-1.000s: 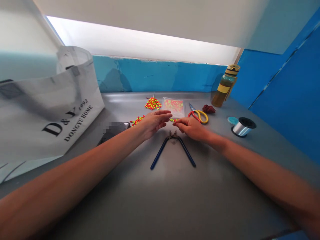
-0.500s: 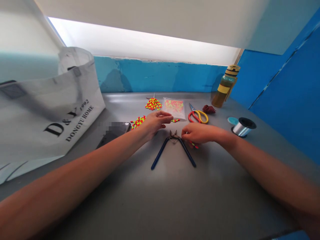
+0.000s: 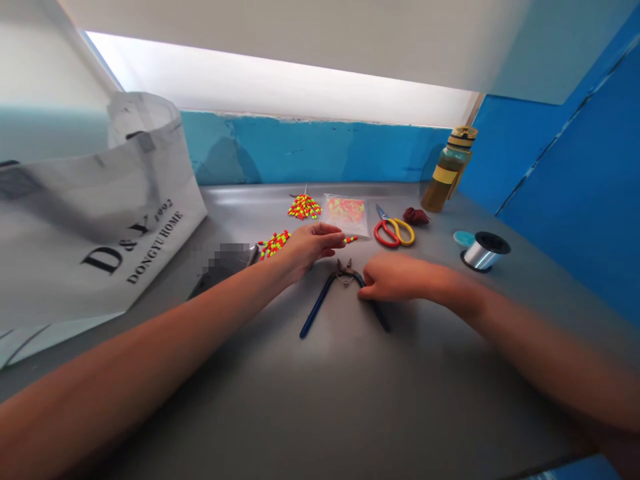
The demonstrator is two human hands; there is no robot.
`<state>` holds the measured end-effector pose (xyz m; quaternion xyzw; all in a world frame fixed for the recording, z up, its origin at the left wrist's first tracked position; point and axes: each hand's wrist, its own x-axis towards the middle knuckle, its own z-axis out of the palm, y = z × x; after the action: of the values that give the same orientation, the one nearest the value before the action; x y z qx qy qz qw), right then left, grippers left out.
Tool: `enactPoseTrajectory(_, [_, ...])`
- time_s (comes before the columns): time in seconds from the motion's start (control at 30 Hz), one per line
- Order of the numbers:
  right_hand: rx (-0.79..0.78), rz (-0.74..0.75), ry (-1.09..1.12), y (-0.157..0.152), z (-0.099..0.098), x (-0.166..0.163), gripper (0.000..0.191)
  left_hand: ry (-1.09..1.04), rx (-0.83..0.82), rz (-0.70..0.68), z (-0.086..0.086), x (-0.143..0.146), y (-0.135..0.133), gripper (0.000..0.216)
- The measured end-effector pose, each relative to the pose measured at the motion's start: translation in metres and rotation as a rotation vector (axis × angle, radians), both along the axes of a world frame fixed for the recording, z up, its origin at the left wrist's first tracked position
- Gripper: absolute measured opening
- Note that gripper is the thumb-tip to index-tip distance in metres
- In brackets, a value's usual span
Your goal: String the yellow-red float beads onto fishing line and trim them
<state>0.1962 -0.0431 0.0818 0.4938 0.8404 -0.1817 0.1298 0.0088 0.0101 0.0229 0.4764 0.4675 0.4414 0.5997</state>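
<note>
My left hand (image 3: 309,244) rests on the grey table (image 3: 350,400) with thumb and fingertips pinched together. What it pinches is too small to see. A few yellow-and-red beads (image 3: 351,239) lie just past its fingertips. My right hand (image 3: 394,277) is curled down over the right handle of the blue-handled pliers (image 3: 317,308), whose jaws point away from me between both hands.
More beads lie in a pile (image 3: 304,207) and a cluster (image 3: 274,244) beside a clear bead packet (image 3: 346,212). Scissors (image 3: 395,231), a dark red bundle (image 3: 415,216), a bottle (image 3: 449,170) and a line spool (image 3: 483,251) sit to the right. A white bag (image 3: 95,220) and a phone (image 3: 225,263) are on the left.
My right hand drew back from the beads near my left fingertips, came toward me and closed on the pliers' right handle. My left hand stayed almost still.
</note>
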Motion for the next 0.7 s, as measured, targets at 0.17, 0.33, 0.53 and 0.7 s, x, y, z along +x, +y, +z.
enactPoseTrajectory(0.17, [-0.023, 0.017, 0.037, -0.004, 0.000, -0.005, 0.026, -0.019, -0.018, 0.002, 0.001, 0.001, -0.002, 0.023])
enactPoseTrajectory(0.33, [-0.312, -0.088, 0.306, 0.002, 0.007, 0.002, 0.022, -0.028, -0.037, -0.025, 0.000, 0.001, -0.002, 0.025])
enactPoseTrajectory(0.53, [-0.417, -0.156, 0.610, 0.002, 0.037, 0.014, 0.010, -0.019, -0.047, -0.072, -0.005, 0.000, 0.004, 0.032])
enactPoseTrajectory(0.7, [0.021, -0.228, 0.498, 0.004, 0.061, 0.027, 0.028, -0.010, -0.043, -0.073, -0.004, 0.000, 0.003, 0.024])
